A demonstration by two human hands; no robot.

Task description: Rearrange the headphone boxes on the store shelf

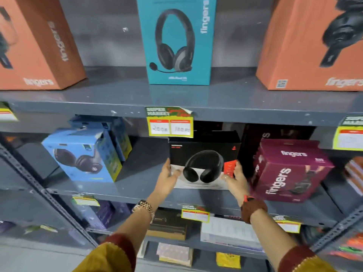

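Observation:
A black headphone box (204, 154) with a white lower front stands on the middle shelf (137, 195). My left hand (168, 177) grips its lower left corner and my right hand (235, 177) grips its lower right edge, by a red tag. To its left sits a blue headphone box (82, 156), tilted, with another blue box behind it. On its right a maroon "fingers" box (288, 169) leans at an angle. On the shelf above stand a teal box (176, 40) and two orange boxes (35, 46) (314, 46).
A yellow price label (170, 124) hangs from the upper shelf edge just above the black box. More dark boxes stand behind it. A gap of bare shelf lies between the blue box and the black one. Lower shelves hold small boxes and more labels.

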